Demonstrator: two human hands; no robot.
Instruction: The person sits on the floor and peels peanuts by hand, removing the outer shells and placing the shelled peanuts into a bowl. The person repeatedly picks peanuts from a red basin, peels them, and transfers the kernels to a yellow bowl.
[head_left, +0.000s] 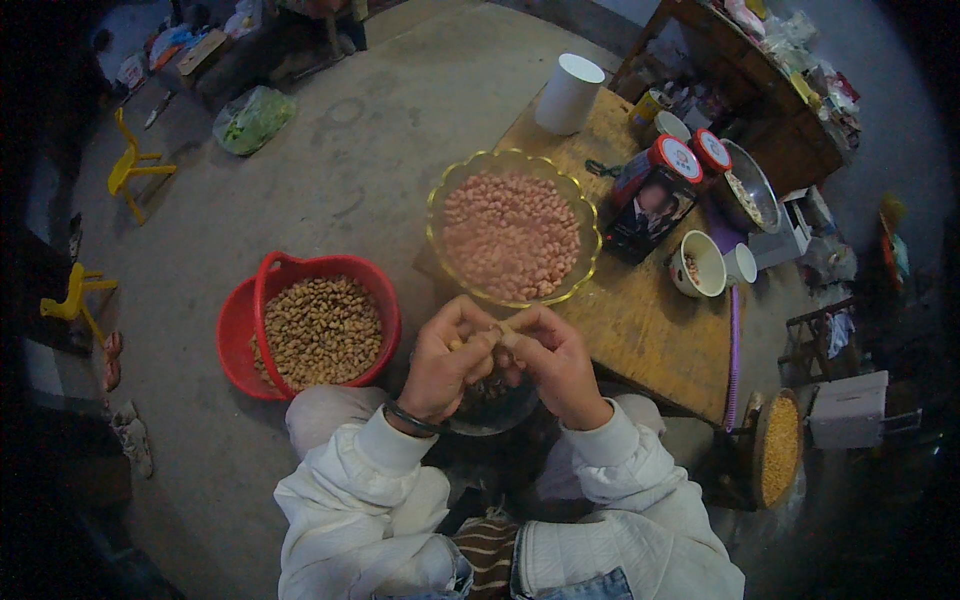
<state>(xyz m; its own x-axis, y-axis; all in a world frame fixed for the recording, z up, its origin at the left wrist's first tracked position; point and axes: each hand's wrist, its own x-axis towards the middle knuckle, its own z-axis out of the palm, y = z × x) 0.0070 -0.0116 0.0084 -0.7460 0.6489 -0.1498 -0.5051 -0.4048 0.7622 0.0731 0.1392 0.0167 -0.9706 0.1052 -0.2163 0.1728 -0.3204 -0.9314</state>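
Observation:
My left hand (448, 360) and my right hand (555, 361) meet above my lap, thumbs and fingertips pinched together on a peanut (501, 331) that they largely cover. More pale, shell-like pieces show inside the curled fingers of my left hand. Below both hands is a round, see-through bowl (487, 427) with dark contents, partly hidden. Just beyond my fingers, a clear bowl with a scalloped yellow rim (598, 234) holds shelled pink peanuts (514, 232). On the floor to the left, a red plastic basket (236, 330) contains unshelled peanuts (322, 334).
A wooden table (637, 330) carries a white cylinder (568, 94), red-lidded containers (679, 159), a cream bowl (699, 264) and a steel bowl (765, 187). Yellow kernels fill a round container (780, 450) at right. Yellow chairs (135, 169) and a plastic bag (255, 120) are on the floor.

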